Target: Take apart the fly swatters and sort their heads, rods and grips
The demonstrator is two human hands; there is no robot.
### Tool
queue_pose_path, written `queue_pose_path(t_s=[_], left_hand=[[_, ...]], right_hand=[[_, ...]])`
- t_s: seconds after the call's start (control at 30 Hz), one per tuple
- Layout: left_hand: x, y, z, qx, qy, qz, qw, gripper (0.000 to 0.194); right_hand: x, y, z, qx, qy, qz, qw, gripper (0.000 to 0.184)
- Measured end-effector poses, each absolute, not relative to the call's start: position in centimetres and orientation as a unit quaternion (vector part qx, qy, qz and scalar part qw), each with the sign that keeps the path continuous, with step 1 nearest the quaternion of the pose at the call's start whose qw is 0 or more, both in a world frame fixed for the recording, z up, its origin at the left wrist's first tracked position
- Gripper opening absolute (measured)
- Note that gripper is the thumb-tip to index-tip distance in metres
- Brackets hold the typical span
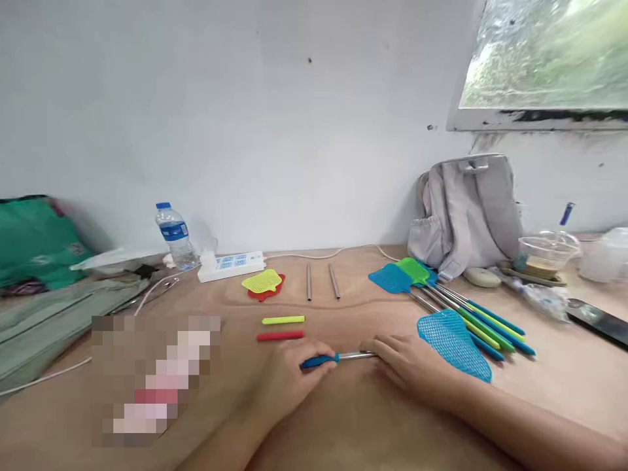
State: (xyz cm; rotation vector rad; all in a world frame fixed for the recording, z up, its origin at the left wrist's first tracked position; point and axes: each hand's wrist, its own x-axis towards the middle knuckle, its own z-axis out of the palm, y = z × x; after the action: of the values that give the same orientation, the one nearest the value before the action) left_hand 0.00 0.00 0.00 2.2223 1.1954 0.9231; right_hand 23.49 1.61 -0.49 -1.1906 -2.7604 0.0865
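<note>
A fly swatter (pixel 454 343) with a blue mesh head lies level low over the wooden table. My left hand (pixel 294 373) is closed around its blue handle, thumb and index finger pinching near the end of the metal rod. My right hand (pixel 407 366) is closed on the rod just left of the mesh head and hides where they join. Beyond my left hand lie a yellow handle (pixel 283 320) and a red handle (pixel 280 336). Farther back are two loose metal rods (pixel 309 282) and a yellow swatter head (pixel 261 281) stacked on a red one (pixel 272 292).
Several complete swatters (pixel 471 317) are piled at the right, before a grey backpack (pixel 466 212). A power strip (pixel 231 266) and a water bottle (pixel 174 235) stand by the wall. Far right are a plastic cup (pixel 549 252) and a black phone-like object (pixel 598 320). Cloth (pixel 44 327) lies left.
</note>
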Motion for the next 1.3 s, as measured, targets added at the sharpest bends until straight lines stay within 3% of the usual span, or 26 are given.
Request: queue_pose_path(t_s=[0.3,0.4,0.53,0.63,1.1,1.3], left_hand=[[1.4,-0.8,-0.6,0.827,0.392,0.339,0.217,0.008],[2.3,-1.2,-0.7,0.833,0.386,0.338,0.205,0.009],[2.8,-1.5,-1.0,0.824,0.403,0.343,0.203,0.007],[3.0,-1.6,-1.1,0.817,0.412,0.349,0.203,0.007],[2.5,-1.2,-1.2,0.854,0.374,0.321,0.164,0.010],[1.4,0.1,-1.2,0.832,0.399,0.350,0.160,0.014]], right_hand=[[22.8,0.9,-0.6,-0.374,-0.925,0.009,0.068,0.010],[22.6,0.5,-1.0,-0.353,-0.928,0.020,0.121,0.004],[22.5,0.4,-1.8,-0.342,-0.907,-0.002,0.246,0.029],[22.4,0.4,-2.2,-0.348,-0.890,-0.035,0.292,0.038],[21.6,-0.1,-2.9,-0.336,-0.892,-0.033,0.302,0.037],[22.0,0.8,-1.6,-0.244,-0.884,-0.108,0.384,0.031]])
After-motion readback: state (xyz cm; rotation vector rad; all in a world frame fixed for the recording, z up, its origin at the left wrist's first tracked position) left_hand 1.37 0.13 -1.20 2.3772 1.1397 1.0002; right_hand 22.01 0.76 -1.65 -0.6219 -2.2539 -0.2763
